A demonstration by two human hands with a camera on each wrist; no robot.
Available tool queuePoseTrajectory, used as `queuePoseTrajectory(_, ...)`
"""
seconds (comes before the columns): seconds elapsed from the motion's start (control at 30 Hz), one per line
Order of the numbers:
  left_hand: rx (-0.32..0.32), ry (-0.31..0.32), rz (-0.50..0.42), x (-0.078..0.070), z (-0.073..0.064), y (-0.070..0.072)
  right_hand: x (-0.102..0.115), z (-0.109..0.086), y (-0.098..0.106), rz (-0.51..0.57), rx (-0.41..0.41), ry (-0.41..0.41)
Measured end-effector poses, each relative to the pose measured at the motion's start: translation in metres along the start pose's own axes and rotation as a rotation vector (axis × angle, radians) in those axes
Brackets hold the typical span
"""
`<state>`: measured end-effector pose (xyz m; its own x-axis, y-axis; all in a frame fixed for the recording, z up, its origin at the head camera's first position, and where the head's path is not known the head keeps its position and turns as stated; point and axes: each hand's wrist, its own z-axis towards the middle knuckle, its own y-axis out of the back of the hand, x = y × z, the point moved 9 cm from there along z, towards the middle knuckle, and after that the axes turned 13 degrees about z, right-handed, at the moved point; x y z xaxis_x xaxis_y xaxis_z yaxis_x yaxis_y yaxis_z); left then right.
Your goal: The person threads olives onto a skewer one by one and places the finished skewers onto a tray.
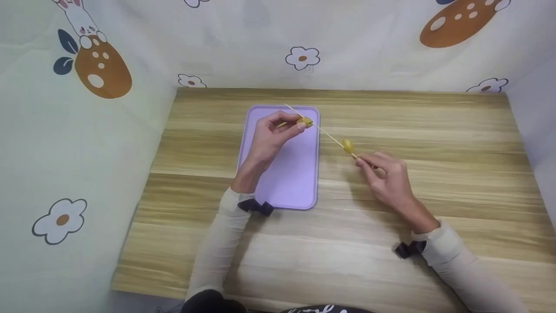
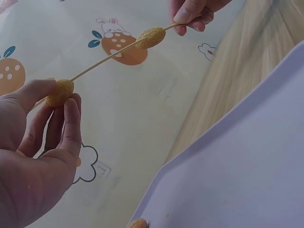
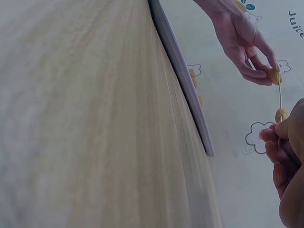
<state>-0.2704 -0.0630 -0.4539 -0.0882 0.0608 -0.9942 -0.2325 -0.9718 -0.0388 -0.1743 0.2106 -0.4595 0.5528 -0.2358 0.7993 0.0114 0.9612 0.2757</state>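
Observation:
A thin wooden skewer (image 1: 329,134) slants in the air over the tray's right edge and the table. Two golden, wrinkled oval food pieces are on it; their exact kind cannot be told. The left hand (image 1: 268,140) pinches one oval piece (image 2: 60,93) between thumb and fingers, and the skewer's tip sticks out beyond it. Nearer the other end sits the second oval piece (image 1: 347,145), apart from the first. Just below that piece, the right hand (image 1: 390,179) pinches the skewer's lower end between thumb and fingertips. Its other fingers are curled, as the right wrist view shows.
A lilac rectangular tray (image 1: 289,187) lies on the wood-grain table (image 1: 456,174), under the left hand. More golden pieces (image 3: 193,79) are at the tray's far part, mostly hidden by the left hand in the head view. A patterned curtain (image 1: 243,43) borders the table.

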Motion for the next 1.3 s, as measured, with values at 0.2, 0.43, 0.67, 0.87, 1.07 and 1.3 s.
queuePoseTrajectory(0.2, 0.01, 0.014, 0.02, 0.001, -0.001, -0.002, 0.002, 0.0, 0.0, 0.013, -0.016, 0.011)
queuePoseTrajectory(0.43, 0.037, 0.013, 0.008, 0.002, -0.001, -0.007, 0.001, 0.0, -0.001, 0.003, 0.004, -0.005)
queuePoseTrajectory(0.67, 0.042, 0.007, 0.023, 0.002, -0.002, -0.011, 0.0, 0.0, -0.001, 0.021, 0.005, -0.011)
queuePoseTrajectory(0.87, 0.05, 0.023, 0.002, 0.006, -0.003, -0.014, -0.002, -0.001, -0.001, 0.008, 0.01, -0.017)
queuePoseTrajectory(1.07, 0.053, 0.029, 0.037, 0.007, -0.003, -0.016, 0.0, -0.001, -0.001, 0.008, -0.011, 0.003)
queuePoseTrajectory(1.3, 0.065, 0.043, 0.025, 0.011, -0.003, -0.021, -0.001, -0.001, -0.001, 0.005, -0.007, 0.001)
